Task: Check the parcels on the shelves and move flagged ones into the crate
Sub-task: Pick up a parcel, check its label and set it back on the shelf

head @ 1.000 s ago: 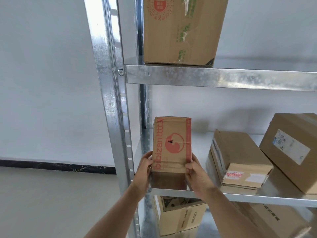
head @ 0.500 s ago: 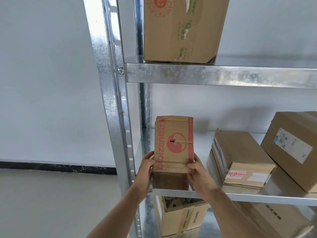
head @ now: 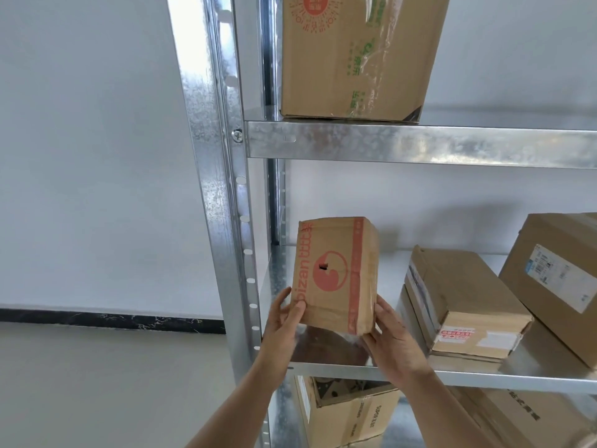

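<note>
Both hands hold one small box [head: 336, 273] (it has a red circle). The left hand [head: 284, 321] and right hand [head: 392, 341] each grip a bottom corner, tipping it above the shelf [head: 484, 376].

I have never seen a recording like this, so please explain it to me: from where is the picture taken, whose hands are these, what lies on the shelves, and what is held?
There is no machine here. A person wears one camera on the head, and it looks forward and down, so you see the person's own two arms from above.

The left hand and the right hand grip a small cardboard box with a red round logo by its lower corners. It is tilted, at the front left of the middle shelf of a metal rack.

On the same shelf, to the right, lie a flat box with a red and white sticker and a larger box with a white label. A big box stands on the upper shelf. Below, more boxes show partly. No crate is visible.
</note>
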A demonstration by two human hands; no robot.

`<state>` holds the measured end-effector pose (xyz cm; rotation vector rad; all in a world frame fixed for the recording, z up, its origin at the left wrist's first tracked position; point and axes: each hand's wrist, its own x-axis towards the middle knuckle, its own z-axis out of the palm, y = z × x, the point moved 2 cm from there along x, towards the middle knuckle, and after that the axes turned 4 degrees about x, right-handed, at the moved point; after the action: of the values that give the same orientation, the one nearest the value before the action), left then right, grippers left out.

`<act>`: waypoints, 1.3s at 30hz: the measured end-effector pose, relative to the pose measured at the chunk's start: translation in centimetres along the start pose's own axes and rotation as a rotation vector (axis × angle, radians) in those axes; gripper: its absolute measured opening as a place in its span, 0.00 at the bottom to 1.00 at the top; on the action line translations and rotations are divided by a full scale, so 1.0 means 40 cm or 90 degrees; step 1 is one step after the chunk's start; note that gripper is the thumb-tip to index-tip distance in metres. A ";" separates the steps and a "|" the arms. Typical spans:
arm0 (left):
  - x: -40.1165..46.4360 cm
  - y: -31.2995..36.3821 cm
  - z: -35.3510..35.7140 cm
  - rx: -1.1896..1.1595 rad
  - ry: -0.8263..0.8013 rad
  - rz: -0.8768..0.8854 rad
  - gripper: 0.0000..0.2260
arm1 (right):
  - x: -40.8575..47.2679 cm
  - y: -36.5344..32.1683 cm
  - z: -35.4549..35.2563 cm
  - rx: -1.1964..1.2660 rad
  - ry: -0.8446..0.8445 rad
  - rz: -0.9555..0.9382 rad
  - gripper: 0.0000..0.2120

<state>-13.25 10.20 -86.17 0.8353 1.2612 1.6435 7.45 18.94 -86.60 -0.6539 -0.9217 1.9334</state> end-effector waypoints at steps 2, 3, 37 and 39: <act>0.005 -0.012 -0.003 0.003 0.032 -0.002 0.16 | -0.002 0.003 0.000 0.005 -0.007 -0.014 0.20; 0.006 -0.014 -0.002 0.010 0.036 0.006 0.13 | -0.003 0.004 0.002 0.001 -0.007 -0.022 0.20; -0.033 0.036 0.012 0.163 -0.134 0.028 0.37 | -0.032 -0.008 0.094 -0.243 -0.069 -0.018 0.22; -0.034 0.038 0.014 0.165 -0.136 0.027 0.37 | -0.034 -0.009 0.092 -0.242 -0.069 -0.014 0.22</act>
<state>-12.58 9.02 -84.54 1.1706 1.3278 1.3965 5.57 16.59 -84.02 -0.7563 -1.3775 1.8019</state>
